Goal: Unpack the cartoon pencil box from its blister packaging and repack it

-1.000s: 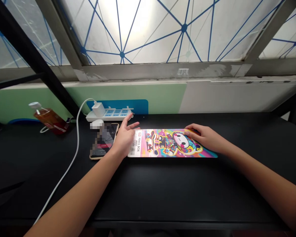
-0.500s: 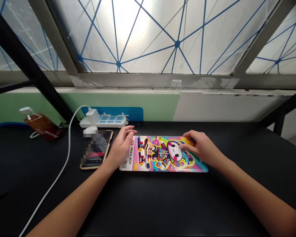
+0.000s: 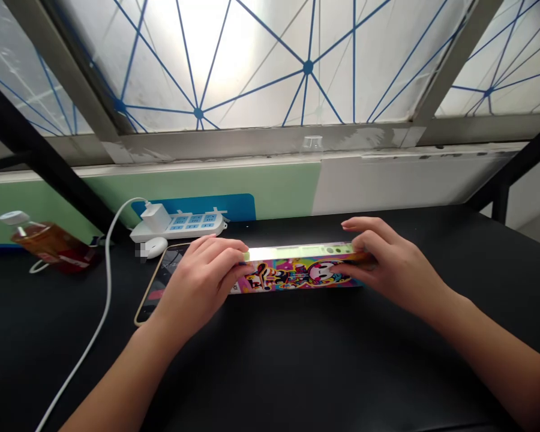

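Observation:
A colourful pencil box with a cartoon print lies on the black desk. Its printed lid stands tilted up, and a pale green inner surface shows along the far side. My left hand grips the box's left end, fingers curled over the edge. My right hand holds the right end, with fingers on the raised edge. The inside of the box is hidden from this angle.
A phone lies partly under my left hand. Behind it are a white oval object, a power strip with a white charger and cable, and an amber bottle at left. A wall and window stand behind the desk.
Both hands have closed on the ends of the box. Its flat printed lid has tilted up, showing the pale green interior. The view has shifted slightly.

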Tool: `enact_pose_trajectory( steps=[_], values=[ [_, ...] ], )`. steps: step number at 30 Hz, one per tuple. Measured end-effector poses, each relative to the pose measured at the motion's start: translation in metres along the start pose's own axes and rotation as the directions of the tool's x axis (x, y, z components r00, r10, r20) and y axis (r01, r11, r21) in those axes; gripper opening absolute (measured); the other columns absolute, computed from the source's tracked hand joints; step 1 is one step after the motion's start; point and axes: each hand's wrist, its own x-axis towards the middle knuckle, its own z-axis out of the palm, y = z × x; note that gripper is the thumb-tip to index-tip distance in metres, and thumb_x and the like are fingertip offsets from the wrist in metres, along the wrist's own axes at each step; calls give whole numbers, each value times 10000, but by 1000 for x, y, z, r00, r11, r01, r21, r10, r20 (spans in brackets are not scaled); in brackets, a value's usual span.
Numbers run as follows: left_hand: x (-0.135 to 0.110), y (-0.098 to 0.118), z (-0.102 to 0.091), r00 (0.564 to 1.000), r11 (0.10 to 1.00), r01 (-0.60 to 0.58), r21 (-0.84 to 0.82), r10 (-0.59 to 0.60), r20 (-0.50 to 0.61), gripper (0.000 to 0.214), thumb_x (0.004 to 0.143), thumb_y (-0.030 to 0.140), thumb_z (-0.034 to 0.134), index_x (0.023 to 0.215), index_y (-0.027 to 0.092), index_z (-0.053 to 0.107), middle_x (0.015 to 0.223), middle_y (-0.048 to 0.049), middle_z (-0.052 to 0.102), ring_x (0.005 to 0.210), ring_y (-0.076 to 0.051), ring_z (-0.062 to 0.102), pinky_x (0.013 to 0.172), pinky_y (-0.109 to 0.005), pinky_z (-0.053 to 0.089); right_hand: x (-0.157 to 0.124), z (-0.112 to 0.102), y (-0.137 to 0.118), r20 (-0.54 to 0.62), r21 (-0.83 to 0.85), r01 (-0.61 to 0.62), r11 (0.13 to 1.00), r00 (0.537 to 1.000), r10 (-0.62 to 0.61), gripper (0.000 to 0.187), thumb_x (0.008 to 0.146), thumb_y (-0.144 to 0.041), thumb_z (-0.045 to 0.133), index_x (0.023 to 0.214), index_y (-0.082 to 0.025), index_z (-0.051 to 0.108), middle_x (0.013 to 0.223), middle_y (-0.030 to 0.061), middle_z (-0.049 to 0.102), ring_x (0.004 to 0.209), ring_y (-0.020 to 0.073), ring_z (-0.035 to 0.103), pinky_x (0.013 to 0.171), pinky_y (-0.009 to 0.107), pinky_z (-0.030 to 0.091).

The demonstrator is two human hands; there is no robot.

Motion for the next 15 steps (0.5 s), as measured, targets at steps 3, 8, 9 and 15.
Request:
enact_pose_trajectory(
  steps=[3,8,9,15],
  values=[
    [-1,3,-5,993,998,-58,20,56,108,84,975,273,588,895,248,575,1263,-57,690,1163,-251,634,1055,-450,438,-3,-2,-4,120,-55,61,997,991,-54,240,904,-447,634,775,-279,519,1199,96,701,1002,306,691,769,420,547],
    [-7,13,7,932,996,-75,50,52,358,160,974,228,525,815,223,539,1383,-89,611,1202,-273,610,1029,-462,454,-7,9,-5,340,-239,282,929,921,-192,70,819,-167,643,832,-226,608,1147,131,689,930,288,675,757,407,543],
    [-7,15,9,930,997,-60,49,38,366,140,968,227,532,828,222,536,1370,-96,612,1188,-277,610,1000,-452,472,-7,10,-5,352,-262,316,912,911,-215,94,797,-139,659,831,-213,612,1131,138,680,923,283,663,757,399,541],
    [-7,13,18,945,996,80,-24,-68,320,284,924,439,661,1061,222,539,1265,-113,647,1143,-287,620,926,-426,517,-8,11,-15,371,-204,378,903,883,-286,124,797,-210,724,800,-206,601,1053,123,650,820,251,596,702,387,517]
  ],
)
